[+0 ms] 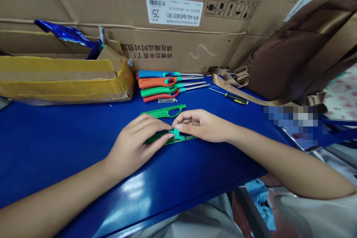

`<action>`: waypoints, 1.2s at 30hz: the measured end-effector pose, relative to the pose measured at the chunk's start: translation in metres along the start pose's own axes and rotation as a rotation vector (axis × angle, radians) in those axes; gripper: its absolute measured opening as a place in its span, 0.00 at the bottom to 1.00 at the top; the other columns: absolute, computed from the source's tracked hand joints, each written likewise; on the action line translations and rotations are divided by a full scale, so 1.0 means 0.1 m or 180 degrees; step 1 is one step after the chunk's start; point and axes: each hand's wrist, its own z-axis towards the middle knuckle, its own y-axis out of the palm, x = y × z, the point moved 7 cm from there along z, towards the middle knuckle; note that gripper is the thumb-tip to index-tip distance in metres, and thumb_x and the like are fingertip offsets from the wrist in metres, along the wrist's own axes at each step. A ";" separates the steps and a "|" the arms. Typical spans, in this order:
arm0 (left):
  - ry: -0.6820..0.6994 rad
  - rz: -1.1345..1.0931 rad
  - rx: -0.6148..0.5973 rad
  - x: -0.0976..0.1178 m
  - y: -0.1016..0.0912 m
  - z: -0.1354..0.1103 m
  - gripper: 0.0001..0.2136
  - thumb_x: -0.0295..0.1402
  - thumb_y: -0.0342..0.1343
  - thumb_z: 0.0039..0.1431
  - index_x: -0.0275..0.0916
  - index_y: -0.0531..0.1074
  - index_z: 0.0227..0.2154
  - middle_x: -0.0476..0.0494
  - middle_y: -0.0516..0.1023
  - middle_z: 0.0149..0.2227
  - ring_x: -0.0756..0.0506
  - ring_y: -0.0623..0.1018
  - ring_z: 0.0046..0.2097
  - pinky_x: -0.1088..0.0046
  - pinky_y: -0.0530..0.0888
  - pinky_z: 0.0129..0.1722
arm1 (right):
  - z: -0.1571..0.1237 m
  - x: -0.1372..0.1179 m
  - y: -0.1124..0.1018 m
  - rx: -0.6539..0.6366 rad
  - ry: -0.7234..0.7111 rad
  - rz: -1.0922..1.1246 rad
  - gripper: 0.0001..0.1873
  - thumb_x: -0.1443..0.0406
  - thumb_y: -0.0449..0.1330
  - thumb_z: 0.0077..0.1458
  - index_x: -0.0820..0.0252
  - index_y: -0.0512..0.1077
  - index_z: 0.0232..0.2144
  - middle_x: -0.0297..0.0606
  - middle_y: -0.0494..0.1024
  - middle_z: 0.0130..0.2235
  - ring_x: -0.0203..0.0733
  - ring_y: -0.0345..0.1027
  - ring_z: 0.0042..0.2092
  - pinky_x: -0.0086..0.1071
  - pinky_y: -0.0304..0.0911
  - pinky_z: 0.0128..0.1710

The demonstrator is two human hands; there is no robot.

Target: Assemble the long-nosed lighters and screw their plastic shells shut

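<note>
My left hand [139, 139] lies over a green lighter shell half [185, 139] on the blue table [55, 145], fingers pressed down on it. My right hand [199, 123] pinches a small teal trigger piece [177, 132] at the shell's middle. A second green shell half [164, 112] lies just beyond my fingers. Behind it sits a row of long-nosed lighters: blue [156, 74], orange [156, 81], green [158, 90] and red [156, 97].
A yellow-taped cardboard box [64, 78] stands at the left. Large cartons [173, 15] wall off the back. A brown backpack [292, 59] with straps rests at the right, a small screwdriver [231, 97] beside it. A small metal part [166, 100] lies near the lighters.
</note>
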 end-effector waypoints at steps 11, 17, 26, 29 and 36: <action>-0.0005 -0.0005 -0.0193 0.00 0.05 -0.01 0.04 0.26 0.63 0.63 0.37 0.76 0.40 0.47 0.82 0.37 0.47 0.77 0.40 0.69 0.73 0.46 | 0.01 0.02 -0.03 0.0211 0.0149 0.0115 0.21 0.51 0.69 0.51 0.64 0.75 0.33 0.27 0.71 0.27 0.29 0.59 0.28 0.28 0.54 0.30; -0.0138 -0.0035 -0.0170 -0.03 0.05 -0.01 0.01 0.26 0.61 0.65 0.37 0.76 0.38 0.47 0.81 0.36 0.48 0.77 0.40 0.71 0.73 0.45 | 0.00 0.02 -0.04 0.0143 0.0158 0.0174 0.18 0.53 0.68 0.54 0.64 0.75 0.35 0.26 0.71 0.25 0.28 0.59 0.27 0.27 0.57 0.30; -0.0492 -0.0043 -0.0047 -0.12 0.01 -0.04 0.02 0.27 0.58 0.66 0.37 0.76 0.38 0.47 0.80 0.36 0.48 0.77 0.40 0.73 0.73 0.44 | -0.10 -0.09 -0.12 0.0304 -0.0319 -0.0849 0.11 0.62 0.68 0.55 0.63 0.77 0.38 0.29 0.74 0.30 0.28 0.57 0.26 0.26 0.55 0.28; -0.0592 -0.0052 -0.0006 -0.15 0.01 -0.05 0.02 0.28 0.59 0.66 0.37 0.76 0.37 0.47 0.81 0.36 0.48 0.78 0.40 0.72 0.73 0.44 | -0.18 -0.25 -0.11 0.0470 -0.0939 -0.1802 0.05 0.64 0.64 0.61 0.62 0.78 0.36 0.33 0.77 0.32 0.31 0.64 0.31 0.27 0.59 0.33; -0.0451 -0.0177 -0.0196 -0.13 0.07 -0.04 0.04 0.32 0.62 0.64 0.40 0.79 0.40 0.47 0.83 0.39 0.46 0.79 0.42 0.68 0.75 0.47 | -0.30 -0.39 -0.13 0.0157 -0.1368 -0.2893 0.07 0.67 0.59 0.64 0.61 0.76 0.35 0.37 0.79 0.34 0.36 0.70 0.36 0.30 0.61 0.37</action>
